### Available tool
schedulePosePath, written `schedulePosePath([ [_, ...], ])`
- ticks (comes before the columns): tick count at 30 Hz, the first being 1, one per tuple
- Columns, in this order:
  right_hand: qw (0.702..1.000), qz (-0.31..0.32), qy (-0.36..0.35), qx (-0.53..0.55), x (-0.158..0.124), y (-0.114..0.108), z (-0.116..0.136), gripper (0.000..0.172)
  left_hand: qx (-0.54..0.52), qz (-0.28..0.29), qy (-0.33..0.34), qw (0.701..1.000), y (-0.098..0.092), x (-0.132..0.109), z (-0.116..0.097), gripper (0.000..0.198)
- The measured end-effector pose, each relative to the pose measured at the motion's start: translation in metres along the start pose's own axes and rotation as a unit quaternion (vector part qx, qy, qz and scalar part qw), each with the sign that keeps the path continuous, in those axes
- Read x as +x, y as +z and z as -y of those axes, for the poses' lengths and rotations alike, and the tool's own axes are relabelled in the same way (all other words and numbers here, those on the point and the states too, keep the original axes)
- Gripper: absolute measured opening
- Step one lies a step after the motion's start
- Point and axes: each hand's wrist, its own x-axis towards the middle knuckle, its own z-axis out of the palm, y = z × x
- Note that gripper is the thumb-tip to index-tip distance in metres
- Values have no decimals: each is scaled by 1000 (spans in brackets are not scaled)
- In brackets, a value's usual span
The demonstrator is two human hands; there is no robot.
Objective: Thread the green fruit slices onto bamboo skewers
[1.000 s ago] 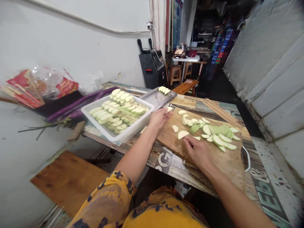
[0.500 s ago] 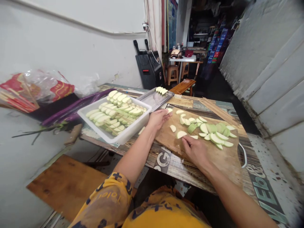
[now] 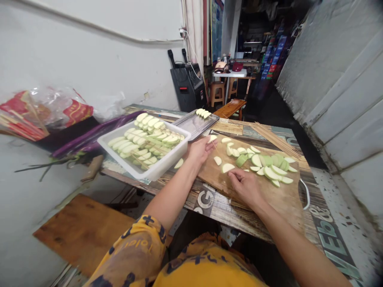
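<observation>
A wooden cutting board (image 3: 278,201) lies on the table, carrying several pale green fruit slices (image 3: 269,166). My left hand (image 3: 200,150) rests at the board's left edge, fingers pinched on a thin skewer with a slice (image 3: 212,138) at its tip. My right hand (image 3: 247,186) lies on the board with fingers curled, its fingertips on a slice (image 3: 228,168) near the board's middle. A white plastic tub (image 3: 167,160) to the left holds several skewered slices.
A metal tray (image 3: 194,124) with a few slices sits behind the tub. A bundle of bamboo skewers (image 3: 273,139) lies at the board's far side. Plastic bags (image 3: 44,109) and purple stalks are at the left wall. A wooden bench (image 3: 80,227) stands below.
My right hand has slid a little left and forward on the board toward the loose slice. My left hand has stayed at the board's left edge.
</observation>
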Motion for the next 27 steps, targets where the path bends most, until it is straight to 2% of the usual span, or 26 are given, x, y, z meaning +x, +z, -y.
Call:
schedulePosePath([
  [4, 994, -2, -19, -106, -3, 0, 1, 31, 15, -4, 25, 1000, 3, -4, 1, 5],
  [6, 992, -4, -19, -122, -4, 1, 2, 31, 23, -4, 27, 999, 5, -7, 1, 6],
  [11, 997, -10, -3, -77, -3, 1, 3, 32, 25, -4, 23, 999, 7, -11, 1, 6],
  [17, 997, -14, 12, -74, -4, 3, 0, 31, 11, 2, 11, 1000, 6, -10, 2, 9],
  [21, 998, -12, 0, -65, -3, 4, -1, 30, -1, 3, 1, 1000, 6, -9, 1, 7],
  [27, 998, -14, -24, -53, -1, 2, -1, 30, -29, 35, 3, 999, 5, -9, -2, 6],
])
